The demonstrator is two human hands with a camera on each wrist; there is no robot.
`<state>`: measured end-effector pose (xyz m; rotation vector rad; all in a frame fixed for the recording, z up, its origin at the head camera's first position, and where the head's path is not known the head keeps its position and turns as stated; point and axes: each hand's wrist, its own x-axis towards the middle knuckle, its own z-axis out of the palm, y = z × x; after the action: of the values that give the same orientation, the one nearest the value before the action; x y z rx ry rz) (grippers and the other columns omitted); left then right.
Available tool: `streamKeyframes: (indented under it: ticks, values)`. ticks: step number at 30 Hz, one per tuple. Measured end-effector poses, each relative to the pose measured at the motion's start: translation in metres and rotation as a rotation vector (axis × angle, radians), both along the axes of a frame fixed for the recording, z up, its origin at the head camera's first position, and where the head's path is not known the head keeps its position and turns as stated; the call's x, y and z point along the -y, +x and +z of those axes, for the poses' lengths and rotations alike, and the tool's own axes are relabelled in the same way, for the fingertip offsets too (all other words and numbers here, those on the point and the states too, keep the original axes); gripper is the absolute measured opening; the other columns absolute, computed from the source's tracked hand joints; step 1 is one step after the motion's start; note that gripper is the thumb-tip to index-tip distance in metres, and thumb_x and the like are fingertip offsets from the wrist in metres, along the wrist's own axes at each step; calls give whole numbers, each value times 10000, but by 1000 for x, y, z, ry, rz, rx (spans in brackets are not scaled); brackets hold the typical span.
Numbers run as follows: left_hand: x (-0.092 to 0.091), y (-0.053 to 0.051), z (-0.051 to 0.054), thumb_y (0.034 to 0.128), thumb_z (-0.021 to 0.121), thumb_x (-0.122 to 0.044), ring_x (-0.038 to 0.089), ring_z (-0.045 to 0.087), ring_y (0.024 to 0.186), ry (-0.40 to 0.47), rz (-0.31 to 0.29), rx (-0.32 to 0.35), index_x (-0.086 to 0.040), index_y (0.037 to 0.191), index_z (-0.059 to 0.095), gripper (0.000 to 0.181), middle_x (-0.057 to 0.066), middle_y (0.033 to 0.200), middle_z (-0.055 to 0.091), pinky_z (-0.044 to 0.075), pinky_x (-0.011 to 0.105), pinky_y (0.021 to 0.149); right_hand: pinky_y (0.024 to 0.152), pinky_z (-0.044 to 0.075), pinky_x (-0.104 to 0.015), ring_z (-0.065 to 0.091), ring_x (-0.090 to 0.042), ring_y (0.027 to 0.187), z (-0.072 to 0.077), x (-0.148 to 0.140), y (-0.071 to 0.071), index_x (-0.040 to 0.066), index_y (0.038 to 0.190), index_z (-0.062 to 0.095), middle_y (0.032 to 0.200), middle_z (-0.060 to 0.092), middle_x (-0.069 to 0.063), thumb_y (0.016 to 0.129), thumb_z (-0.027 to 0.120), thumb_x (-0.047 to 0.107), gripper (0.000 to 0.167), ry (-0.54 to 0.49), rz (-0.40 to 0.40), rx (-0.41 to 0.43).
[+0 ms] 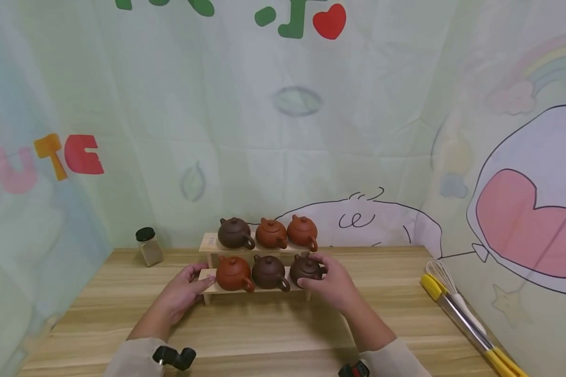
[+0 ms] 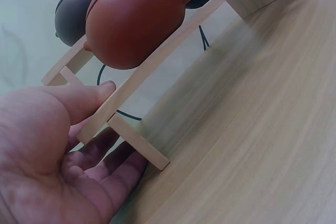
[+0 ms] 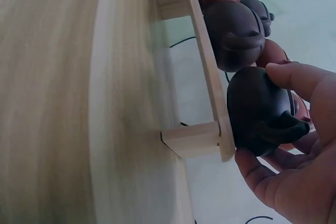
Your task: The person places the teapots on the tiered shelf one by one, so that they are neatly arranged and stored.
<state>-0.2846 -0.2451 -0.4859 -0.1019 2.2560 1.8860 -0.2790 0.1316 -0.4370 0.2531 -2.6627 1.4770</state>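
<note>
A two-tier wooden stand holds two rows of small clay teapots. My left hand grips the left end of the lower board; in the left wrist view its thumb lies on top and the fingers curl below, beside the stand's leg. At the lower row's right end, my right hand holds a dark brown teapot between thumb and fingers, its base at the board. Left of it sit another dark teapot and a reddish one.
On the upper tier stand a dark teapot and two reddish teapots. A black-lidded jar is at the back left. Yellow-ended tongs and a whisk lie along the table's right edge. A printed cloth hangs behind.
</note>
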Motion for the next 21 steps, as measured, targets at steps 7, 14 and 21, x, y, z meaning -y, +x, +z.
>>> streamKeyframes:
  ticks: [7, 14, 21]
  values:
    - [0, 1, 2, 1105, 607, -248, 481, 332, 1587, 3, 1, -3, 26, 1612, 290, 657, 296, 1781, 45, 330, 636, 1279, 952, 589, -462, 677, -308, 1200, -5, 4, -1, 126, 1442, 648, 1404, 693, -136, 835, 927, 271, 684, 31, -5, 6]
    - [1, 3, 2, 1106, 606, -250, 473, 384, 1560, 1, 4, -3, 27, 1610, 293, 655, 292, 1776, 98, 354, 641, 1270, 932, 590, -445, 674, -298, 1188, -7, 6, -3, 148, 1459, 638, 1408, 687, -139, 840, 927, 291, 698, 29, -10, 14]
    - [2, 3, 2, 1101, 616, -262, 462, 386, 1560, -2, 8, -2, 25, 1607, 300, 662, 290, 1773, 123, 352, 639, 1272, 959, 601, -457, 672, -329, 1229, -6, 6, -2, 149, 1455, 638, 1471, 651, -151, 843, 925, 297, 692, 13, -2, 21]
